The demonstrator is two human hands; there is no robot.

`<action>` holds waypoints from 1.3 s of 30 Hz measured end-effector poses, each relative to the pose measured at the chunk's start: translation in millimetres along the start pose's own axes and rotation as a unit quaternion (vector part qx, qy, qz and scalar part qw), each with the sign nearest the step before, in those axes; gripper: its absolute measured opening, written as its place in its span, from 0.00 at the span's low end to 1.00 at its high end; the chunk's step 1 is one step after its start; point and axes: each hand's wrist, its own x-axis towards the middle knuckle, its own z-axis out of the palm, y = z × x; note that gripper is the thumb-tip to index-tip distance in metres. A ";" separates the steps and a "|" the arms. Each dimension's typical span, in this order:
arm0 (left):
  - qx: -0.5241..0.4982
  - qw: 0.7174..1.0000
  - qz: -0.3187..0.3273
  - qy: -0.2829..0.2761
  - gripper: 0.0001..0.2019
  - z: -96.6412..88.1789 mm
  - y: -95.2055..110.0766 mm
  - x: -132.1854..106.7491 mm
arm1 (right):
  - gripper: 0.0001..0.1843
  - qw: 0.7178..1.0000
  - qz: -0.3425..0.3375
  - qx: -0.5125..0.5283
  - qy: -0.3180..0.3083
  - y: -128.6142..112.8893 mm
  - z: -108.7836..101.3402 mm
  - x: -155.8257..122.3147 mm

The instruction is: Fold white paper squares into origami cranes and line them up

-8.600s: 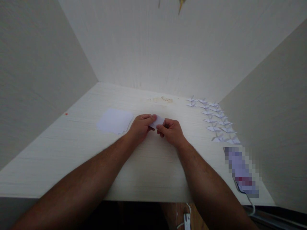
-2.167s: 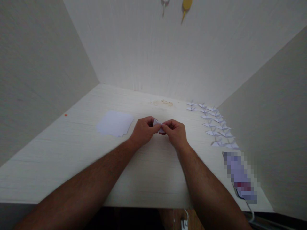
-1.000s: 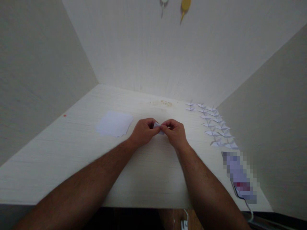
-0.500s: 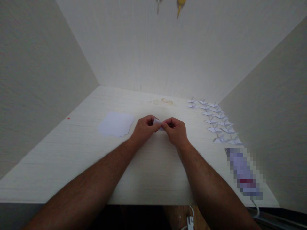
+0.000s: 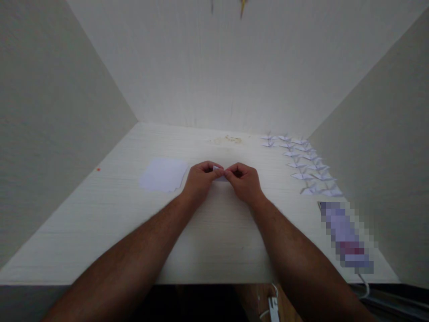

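Sheet stack: a loose stack of flat white paper sheets (image 5: 163, 174) is laid on the white, faintly grained bench (image 5: 214, 241), its edges not quite squared; by it the other places are given.
Folded paper: a small folded piece of white paper (image 5: 220, 179) is held to the right of the stack, largely covered by fingers; whether the bench is touched by it cannot be told.
Left hand: the paper's left part is gripped by the left hand (image 5: 202, 178), just right of the stack, with the thumb pressed on top and the fingers closed beneath.
Right hand: the paper's right end is pinched by the right hand (image 5: 246, 180), farther right of the stack, thumb and forefinger closed together, the other fingers curled.
Paper cranes: small white folded-paper cranes (image 5: 297, 165) are set out in rows, well to the right of the stack.
Blurred item: a long, pixelated purplish item (image 5: 345, 235) is seen far right of the stack and nearer the viewer; its details are hidden.
Stain: a brownish patch (image 5: 233, 140) is seen behind and right of the stack.
Orange spot: a small orange spot (image 5: 98, 169) is seen left of the stack.
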 end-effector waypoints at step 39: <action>0.060 0.998 0.027 -0.019 0.08 -2.7 0.2 0.6 | 0.10 0.999 -0.015 -0.040 0.006 -3.9 -2.9 -2.1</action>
